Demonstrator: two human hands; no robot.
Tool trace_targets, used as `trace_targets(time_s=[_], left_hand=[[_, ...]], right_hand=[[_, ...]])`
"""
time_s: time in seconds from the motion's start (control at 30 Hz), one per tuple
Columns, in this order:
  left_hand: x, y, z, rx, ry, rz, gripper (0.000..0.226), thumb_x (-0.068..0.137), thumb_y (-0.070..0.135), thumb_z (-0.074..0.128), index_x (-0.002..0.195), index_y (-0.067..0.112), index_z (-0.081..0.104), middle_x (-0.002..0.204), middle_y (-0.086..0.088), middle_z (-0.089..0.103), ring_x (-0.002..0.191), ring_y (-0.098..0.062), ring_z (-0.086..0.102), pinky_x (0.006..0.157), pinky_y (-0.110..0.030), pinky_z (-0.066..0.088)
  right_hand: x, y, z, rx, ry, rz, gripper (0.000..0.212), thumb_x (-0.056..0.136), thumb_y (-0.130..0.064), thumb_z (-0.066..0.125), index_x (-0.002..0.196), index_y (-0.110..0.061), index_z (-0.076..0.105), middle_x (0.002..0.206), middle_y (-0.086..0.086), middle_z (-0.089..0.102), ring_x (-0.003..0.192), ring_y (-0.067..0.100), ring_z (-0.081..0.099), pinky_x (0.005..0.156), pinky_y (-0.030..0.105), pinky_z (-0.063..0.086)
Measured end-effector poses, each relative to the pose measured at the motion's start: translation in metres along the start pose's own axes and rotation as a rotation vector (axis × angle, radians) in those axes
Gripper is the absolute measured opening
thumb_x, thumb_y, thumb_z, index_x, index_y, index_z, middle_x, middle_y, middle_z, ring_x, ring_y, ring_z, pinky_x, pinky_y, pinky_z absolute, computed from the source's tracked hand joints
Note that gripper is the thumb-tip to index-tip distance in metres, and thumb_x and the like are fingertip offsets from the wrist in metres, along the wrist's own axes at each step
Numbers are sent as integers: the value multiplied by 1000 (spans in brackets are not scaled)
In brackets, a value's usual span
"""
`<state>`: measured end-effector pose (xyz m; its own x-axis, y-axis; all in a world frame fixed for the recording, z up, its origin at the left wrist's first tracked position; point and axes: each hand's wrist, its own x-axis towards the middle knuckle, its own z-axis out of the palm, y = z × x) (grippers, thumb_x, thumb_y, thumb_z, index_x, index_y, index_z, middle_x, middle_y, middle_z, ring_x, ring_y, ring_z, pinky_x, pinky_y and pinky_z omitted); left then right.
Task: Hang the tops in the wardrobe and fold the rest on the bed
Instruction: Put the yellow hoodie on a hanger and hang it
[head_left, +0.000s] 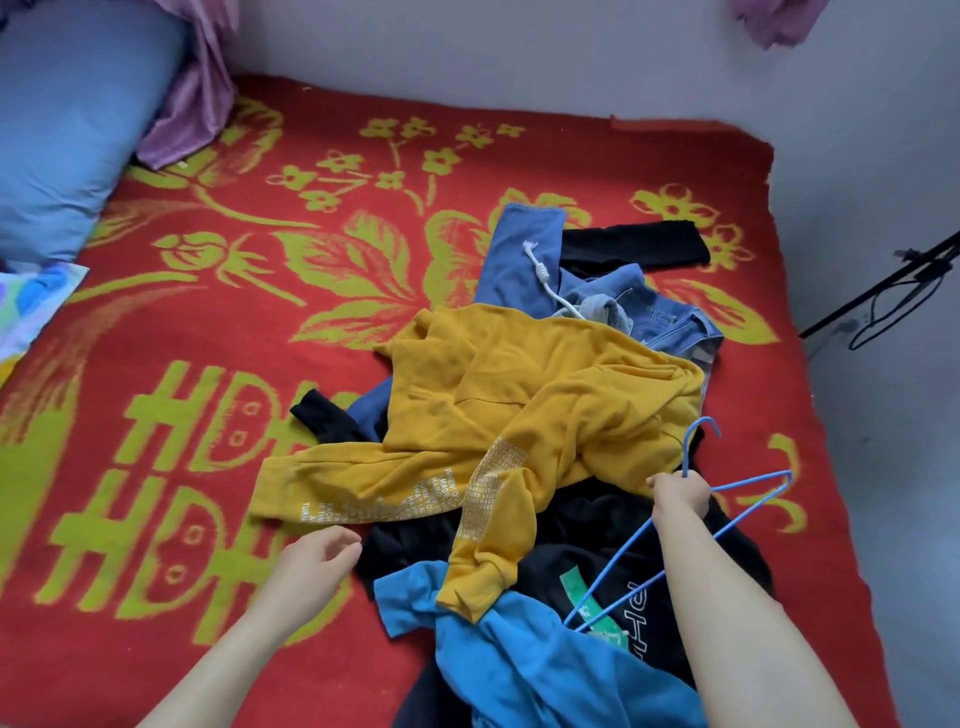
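Note:
A heap of clothes lies on the bed's red and yellow blanket (208, 364). On top is a mustard yellow sweatshirt (519, 395) with white lettering on its sleeves. Under it are blue jeans (524, 260) with a white drawstring, a denim piece (660, 317), black garments (634, 244), a black top with a green patch (587, 577) and a bright blue top (524, 660). My right hand (680, 493) grips a blue wire hanger (727, 499) just below its hook, over the heap's right side. My left hand (317, 561) hovers with relaxed fingers beside the yellow sleeve, holding nothing.
A blue pillow (67, 119) and a purple cloth (192, 109) lie at the bed's far left. Grey walls border the bed at the back and right. A black stand with a cable (893, 291) leans by the right wall. Patterned fabric (31, 301) sits at the left edge.

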<state>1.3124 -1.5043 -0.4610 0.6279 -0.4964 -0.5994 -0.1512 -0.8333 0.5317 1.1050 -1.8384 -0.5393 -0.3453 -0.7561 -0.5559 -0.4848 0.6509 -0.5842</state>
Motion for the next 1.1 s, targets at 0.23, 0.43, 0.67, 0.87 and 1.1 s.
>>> trace_targets(time_s=[0.23,0.43,0.67,0.87,1.1], left_hand=[[-4,3,25,54,38,78,11,95,25,51,95,36,53,101,11,59,94,-6,54,80,-20,40],[-23,-16,24,95,108,40,20,95,25,51,111,22,62,106,5,61,104,-11,55,84,-24,39],[-33,9,34,39,164,86,35,94,26,53,128,19,53,127,0,56,118,-13,50,90,-25,41],[-55,84,60,34,188,494,91,75,61,62,146,34,12,153,0,20,140,-19,16,113,-39,23],[-105,136,21,-308,536,969,56,87,58,48,128,20,50,122,-10,59,111,-18,51,95,-31,41]], right_hand=[[4,-6,18,84,-107,12,43,92,-14,57,127,8,46,128,20,51,118,36,49,95,40,40],[-16,-13,21,168,-55,26,30,83,-3,64,112,6,58,111,18,60,97,30,58,78,32,43],[-84,-29,-34,19,-10,-471,46,78,-1,63,54,-12,26,56,3,31,64,26,34,60,33,26],[-190,-38,-99,190,-265,-963,58,73,-4,73,53,-24,23,51,-12,25,55,16,24,56,32,25],[-326,-59,-168,348,-543,-1231,59,75,11,68,39,-33,52,37,-16,40,40,1,41,46,9,31]])
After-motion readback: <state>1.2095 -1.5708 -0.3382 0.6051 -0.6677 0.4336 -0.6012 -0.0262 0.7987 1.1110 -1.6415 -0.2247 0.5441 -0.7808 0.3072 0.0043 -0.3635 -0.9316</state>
